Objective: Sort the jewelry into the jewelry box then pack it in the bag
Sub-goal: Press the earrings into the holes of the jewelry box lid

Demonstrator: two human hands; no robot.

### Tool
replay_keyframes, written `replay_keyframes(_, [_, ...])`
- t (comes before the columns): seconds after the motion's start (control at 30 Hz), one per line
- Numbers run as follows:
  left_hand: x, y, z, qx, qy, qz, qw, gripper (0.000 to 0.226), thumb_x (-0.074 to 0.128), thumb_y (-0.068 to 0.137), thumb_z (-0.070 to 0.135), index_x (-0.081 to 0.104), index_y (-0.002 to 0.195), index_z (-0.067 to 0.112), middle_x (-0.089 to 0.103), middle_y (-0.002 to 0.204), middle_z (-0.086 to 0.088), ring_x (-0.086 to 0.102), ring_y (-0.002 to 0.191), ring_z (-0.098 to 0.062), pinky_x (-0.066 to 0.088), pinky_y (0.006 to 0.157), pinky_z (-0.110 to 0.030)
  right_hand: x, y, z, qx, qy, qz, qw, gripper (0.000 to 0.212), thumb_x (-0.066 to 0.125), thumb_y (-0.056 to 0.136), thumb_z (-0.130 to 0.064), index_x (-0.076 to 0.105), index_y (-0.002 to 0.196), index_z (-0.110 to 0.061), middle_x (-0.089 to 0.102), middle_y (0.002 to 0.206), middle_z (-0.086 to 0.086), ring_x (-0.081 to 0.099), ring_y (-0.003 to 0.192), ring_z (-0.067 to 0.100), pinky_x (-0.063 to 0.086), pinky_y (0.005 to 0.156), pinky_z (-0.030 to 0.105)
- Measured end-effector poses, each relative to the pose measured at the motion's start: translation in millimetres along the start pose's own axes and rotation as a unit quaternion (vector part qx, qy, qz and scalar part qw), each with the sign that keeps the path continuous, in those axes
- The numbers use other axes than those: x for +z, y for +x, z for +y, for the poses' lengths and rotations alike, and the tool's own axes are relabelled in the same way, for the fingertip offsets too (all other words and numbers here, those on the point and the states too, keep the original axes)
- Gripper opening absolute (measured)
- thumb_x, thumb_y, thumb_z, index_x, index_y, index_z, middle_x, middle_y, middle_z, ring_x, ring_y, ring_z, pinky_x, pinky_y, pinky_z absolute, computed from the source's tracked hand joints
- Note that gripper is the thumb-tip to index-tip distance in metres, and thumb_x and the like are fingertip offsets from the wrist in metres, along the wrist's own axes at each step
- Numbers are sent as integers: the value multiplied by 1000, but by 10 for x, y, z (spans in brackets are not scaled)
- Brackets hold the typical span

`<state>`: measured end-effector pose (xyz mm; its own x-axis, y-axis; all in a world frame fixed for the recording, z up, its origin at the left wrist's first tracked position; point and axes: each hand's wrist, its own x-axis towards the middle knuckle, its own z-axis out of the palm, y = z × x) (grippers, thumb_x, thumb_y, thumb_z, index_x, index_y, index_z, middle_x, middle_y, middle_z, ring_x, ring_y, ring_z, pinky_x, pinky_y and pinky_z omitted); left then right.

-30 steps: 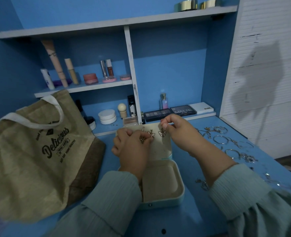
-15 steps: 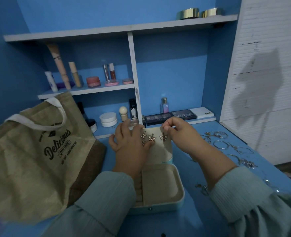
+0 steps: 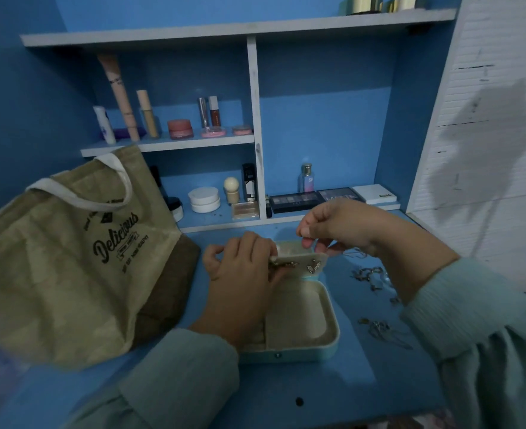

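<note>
Both hands at jewelry box (image 3: 302,329) lid: left hand (image 3: 240,274) grips edge, right hand (image 3: 333,227) pinches top

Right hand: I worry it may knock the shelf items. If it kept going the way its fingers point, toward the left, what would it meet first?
Probably the left hand at the jewelry box lid; the right hand sits just above it. Depth is unclear.

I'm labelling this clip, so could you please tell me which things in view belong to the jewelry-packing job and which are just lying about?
Belong to the job:
- jewelry box, open
- box lid with butterfly earrings, held by left hand
- right hand at the lid's top edge
- loose jewelry on the desk
- tote bag

Just lying about:
- shelf cosmetics
- eyeshadow palettes
- perfume bottle
</note>
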<state>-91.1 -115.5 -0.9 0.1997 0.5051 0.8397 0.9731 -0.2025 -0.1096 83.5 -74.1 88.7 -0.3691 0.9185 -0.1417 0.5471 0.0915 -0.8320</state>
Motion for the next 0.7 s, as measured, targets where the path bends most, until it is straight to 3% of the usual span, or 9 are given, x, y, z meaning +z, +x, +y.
replay_keyframes(0.13, [-49,-135,41,43,28,67,996,28,45,82,45,56,75,20,59,87,-1,42,85,-19,25,79,-37,103,58,-18,4,-63,-29,998,17,55,92,-10,64,78,-17,64,73,-2,56,58,7,48,53,15])
replay_keyframes(0.27, [-38,-210,34,66,51,98,992,21,51,80,41,42,81,22,41,99,1,41,87,-19,25,79,-36,220,103,21,5,-97,-46,994,15,62,87,-12,67,75,-18,65,68,-3,55,53,5,48,50,12])
replay_keyframes(0.47, [-16,-231,33,64,49,112,990,18,56,78,39,54,71,22,41,97,2,42,87,-19,24,78,-35,275,65,81,-10,-129,-69,989,15,66,84,-12,67,72,-22,58,42,-13,46,38,-2,40,47,9])
replay_keyframes(0.7, [0,-243,22,62,42,105,992,20,60,75,38,47,77,23,41,99,2,42,88,-19,23,79,-35,266,26,108,-17,-90,-59,994,14,66,83,-8,68,74,-19,61,46,-13,49,40,-6,40,47,6])
